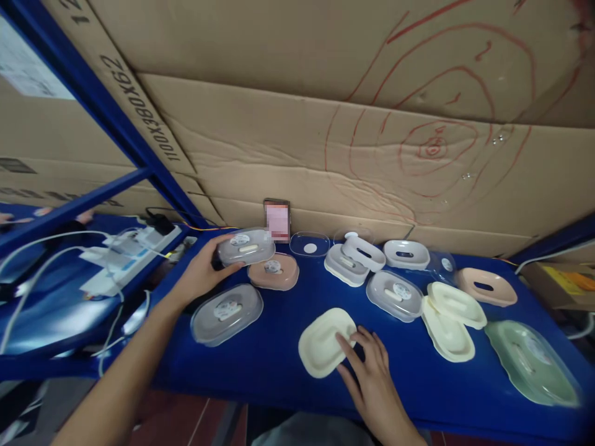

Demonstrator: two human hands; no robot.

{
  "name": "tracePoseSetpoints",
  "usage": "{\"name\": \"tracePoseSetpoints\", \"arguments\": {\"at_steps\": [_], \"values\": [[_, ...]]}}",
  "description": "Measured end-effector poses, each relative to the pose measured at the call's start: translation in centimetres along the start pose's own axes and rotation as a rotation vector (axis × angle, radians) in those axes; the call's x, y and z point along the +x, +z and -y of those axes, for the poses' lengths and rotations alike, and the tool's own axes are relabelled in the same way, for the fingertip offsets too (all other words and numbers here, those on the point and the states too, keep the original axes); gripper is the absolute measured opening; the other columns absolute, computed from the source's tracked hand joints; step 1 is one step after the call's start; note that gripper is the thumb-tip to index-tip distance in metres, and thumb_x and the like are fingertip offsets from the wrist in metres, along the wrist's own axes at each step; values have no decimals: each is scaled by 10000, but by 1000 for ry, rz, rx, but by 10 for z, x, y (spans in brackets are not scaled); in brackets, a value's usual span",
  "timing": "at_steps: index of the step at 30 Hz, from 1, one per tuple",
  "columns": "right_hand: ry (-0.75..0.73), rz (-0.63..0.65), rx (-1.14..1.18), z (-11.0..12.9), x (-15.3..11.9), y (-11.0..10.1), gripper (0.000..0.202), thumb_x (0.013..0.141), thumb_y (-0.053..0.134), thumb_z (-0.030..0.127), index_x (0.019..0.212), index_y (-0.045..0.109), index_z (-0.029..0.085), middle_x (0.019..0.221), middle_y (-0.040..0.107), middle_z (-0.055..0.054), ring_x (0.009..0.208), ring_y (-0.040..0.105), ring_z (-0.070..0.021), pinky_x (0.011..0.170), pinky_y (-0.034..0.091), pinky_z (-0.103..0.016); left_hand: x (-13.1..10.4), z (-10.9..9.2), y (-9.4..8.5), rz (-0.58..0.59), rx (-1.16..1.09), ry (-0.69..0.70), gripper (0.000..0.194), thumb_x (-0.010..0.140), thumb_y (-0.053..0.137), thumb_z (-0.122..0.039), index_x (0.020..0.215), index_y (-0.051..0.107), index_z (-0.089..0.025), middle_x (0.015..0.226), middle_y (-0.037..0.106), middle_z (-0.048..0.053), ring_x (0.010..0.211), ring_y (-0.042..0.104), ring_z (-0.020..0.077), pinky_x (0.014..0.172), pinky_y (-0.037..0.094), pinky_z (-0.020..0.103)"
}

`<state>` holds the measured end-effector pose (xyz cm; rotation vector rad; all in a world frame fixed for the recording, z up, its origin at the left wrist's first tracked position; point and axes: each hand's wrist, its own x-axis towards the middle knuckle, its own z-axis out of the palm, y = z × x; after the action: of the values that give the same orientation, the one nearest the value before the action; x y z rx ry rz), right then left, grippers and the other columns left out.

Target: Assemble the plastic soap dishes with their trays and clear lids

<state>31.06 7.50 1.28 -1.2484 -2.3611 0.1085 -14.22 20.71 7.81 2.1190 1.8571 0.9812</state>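
Observation:
My left hand point(211, 263) is closed round the left end of a grey soap dish point(258, 253) with a clear lid and a round sticker, at the back left of the blue table. A peach lidded soap dish point(286, 272) lies just in front of it, and a grey lidded soap dish point(211, 325) is below my left wrist. Near the front edge, my right hand point(369, 365) grips the right side of a cream soap dish tray point(318, 350), thumb at its edge and fingers over its hollow. Part of that rim is hidden by the fingers.
More soap dishes stand right: a grey lidded one point(395, 296), stacked cream trays point(449, 334), a peach shell point(488, 288) and a green lidded one point(530, 365). A clear lid point(310, 246) lies beside a phone point(277, 220). Power strips point(132, 260) with cables are left; cardboard point(279, 142) rises behind.

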Motion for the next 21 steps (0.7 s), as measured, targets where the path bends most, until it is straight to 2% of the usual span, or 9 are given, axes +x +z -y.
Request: {"name": "tracePoseSetpoints", "arguments": {"at_steps": [4,6,8,10,12,13,16,19,21], "values": [[83,-61,-10,4,-8,0,487,1086,503,300,1572,533,318,1237,656,-149,1169,677,-344,1073,548,-656,-10,-19,-8,-48,72,12,906,973,657,-672,1609,336,-113,1641,450,173,1502,467,362,1234,392,631],[58,-24,43,5,-6,-5,499,1089,493,272,1586,517,305,1218,668,-142,1127,687,-314,1041,581,-577,-34,-51,-2,-138,168,5,651,1049,606,-536,1576,431,-196,1631,474,116,1515,470,340,1268,357,627],[-10,19,121,2,3,-13,530,1089,465,210,1613,480,289,1263,680,-135,1159,685,-279,1004,607,-461,-70,-91,20,-224,141,37,500,1071,585,-423,1535,494,-261,1546,577,92,1423,581,301,1221,463,561],[-75,21,147,-7,21,-21,564,1082,427,144,1630,449,274,1342,686,-128,1227,672,-256,1019,593,-410,-110,-129,53,-79,84,147,442,1078,554,-332,1518,514,-317,1481,649,66,1344,655,259,1117,578,472],[-108,-15,72,-21,50,-23,573,1082,413,132,1642,427,250,1420,678,-132,1303,645,-271,1100,539,-456,-142,-156,87,141,128,325,496,1030,642,-351,1515,538,-361,1564,601,55,1418,606,309,1139,560,555],[-108,-30,9,-29,67,-22,568,1088,422,155,1651,411,230,1463,661,-142,1349,619,-291,1143,500,-494,-153,-163,101,183,151,355,531,1011,675,-336,1523,538,-355,1599,570,67,1440,588,324,1155,541,590],[-39,-44,-178,-49,116,-12,556,1096,485,252,1637,420,143,1513,621,-206,1404,568,-359,1194,399,-591,-162,-166,121,179,133,352,499,1001,680,-270,1486,573,-313,1621,542,104,1438,592,312,1158,541,595],[13,-17,-251,-58,142,-5,438,1083,536,239,1502,580,119,1301,732,-204,1226,661,-344,1149,411,-584,-148,-153,117,190,77,354,445,987,675,-237,1424,613,-297,1610,553,105,1447,585,314,1168,534,604],[-8,-23,-236,-57,141,-7,348,1087,536,215,1409,659,164,1188,765,-149,1132,687,-294,1124,428,-536,-138,-145,112,211,40,349,460,973,677,-214,1419,607,-299,1601,562,102,1466,567,326,1182,516,619]]}}
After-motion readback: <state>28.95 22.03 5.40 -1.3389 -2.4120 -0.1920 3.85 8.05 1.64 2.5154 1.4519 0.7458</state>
